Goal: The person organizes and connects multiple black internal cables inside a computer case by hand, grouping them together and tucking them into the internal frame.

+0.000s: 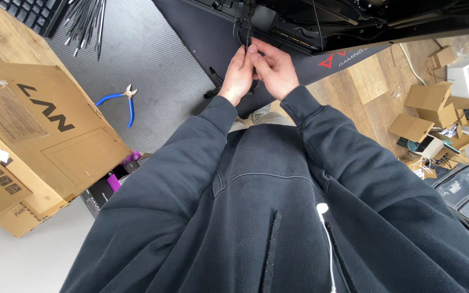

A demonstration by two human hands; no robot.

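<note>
Both hands (259,70) pinch thin, seemingly bundled black cables (245,24).

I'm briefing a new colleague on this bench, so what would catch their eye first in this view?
First, the two hands, left hand and right hand, pressed together at top centre, pinching a bundle of black cables that hangs from the dark computer case. Next, the blue-handled cutters lying alone on the grey mat to the left. A large cardboard box fills the left edge, with a bunch of black cable ties at the top.
</note>
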